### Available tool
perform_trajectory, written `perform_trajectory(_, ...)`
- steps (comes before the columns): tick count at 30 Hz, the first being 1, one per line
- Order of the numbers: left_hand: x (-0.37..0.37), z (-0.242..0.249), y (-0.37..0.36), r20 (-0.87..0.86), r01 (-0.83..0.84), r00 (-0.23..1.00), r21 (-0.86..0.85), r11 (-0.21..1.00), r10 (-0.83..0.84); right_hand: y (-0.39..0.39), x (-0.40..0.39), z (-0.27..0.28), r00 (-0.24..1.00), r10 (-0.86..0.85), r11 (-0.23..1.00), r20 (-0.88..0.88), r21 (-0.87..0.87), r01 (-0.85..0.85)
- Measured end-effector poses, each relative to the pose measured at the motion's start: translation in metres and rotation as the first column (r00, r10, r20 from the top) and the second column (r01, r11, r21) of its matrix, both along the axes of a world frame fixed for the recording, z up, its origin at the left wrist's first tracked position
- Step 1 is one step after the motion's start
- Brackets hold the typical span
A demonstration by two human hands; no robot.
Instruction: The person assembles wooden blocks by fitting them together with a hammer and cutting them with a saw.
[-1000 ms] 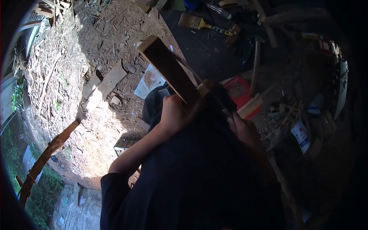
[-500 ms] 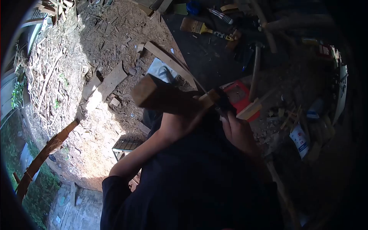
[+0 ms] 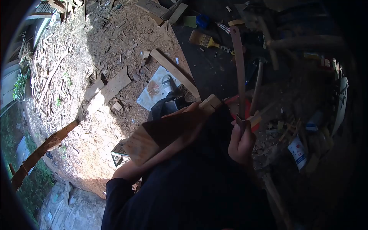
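A thick wooden block lies diagonally before my torso, its broad end toward the lower left and its narrow notched end toward the upper right. My left hand grips it; most of the hand is hidden behind the wood. In my right hand is the handle of a long, narrow, flat blade, held upright just right of the block's narrow end and apart from it. Behind the blade's lower part shows a red container, partly hidden.
On the dark surface lie a wide brush, a blue object and a hammer. Planks and wood scraps cover the ground at the left. A slipper-clad foot rests on a pale sheet; a crate stands lower left.
The blade has come away from the block's narrow end and now points upward in my right hand. The block's broad end has swung down, with my left hand still on it.
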State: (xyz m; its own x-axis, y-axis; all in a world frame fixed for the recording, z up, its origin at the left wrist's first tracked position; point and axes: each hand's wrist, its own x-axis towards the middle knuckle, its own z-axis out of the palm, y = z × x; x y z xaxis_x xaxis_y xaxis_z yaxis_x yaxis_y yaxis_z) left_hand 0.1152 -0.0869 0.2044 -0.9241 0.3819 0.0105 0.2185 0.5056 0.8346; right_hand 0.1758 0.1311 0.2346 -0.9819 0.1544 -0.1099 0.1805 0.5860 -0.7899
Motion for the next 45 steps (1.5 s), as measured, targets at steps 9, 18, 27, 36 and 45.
perform_trajectory(9,-0.017,0.026,-0.008,0.376,0.048,0.919,0.199,0.979,-0.122,0.003,-0.034,0.003,0.992,-0.105,0.952,-0.069,-0.295,0.08)
perform_trajectory(18,-0.021,0.032,-0.011,0.158,0.114,0.979,0.114,0.987,-0.131,-0.001,-0.045,0.001,0.999,0.031,0.84,-0.019,-0.541,-0.036)
perform_trajectory(27,-0.025,0.027,-0.022,0.363,0.053,0.913,0.342,0.938,-0.184,0.003,-0.06,-0.013,0.982,0.12,0.782,-0.149,-0.594,-0.185)
perform_trajectory(36,-0.049,0.006,-0.031,0.691,-0.389,0.433,0.723,0.571,-0.579,-0.004,-0.083,-0.017,0.993,-0.044,0.835,-0.112,-0.55,-0.025)
perform_trajectory(45,-0.074,0.027,-0.022,-0.054,0.111,0.993,0.234,0.966,-0.101,-0.007,-0.084,-0.017,0.997,-0.054,0.777,0.058,-0.625,0.078)
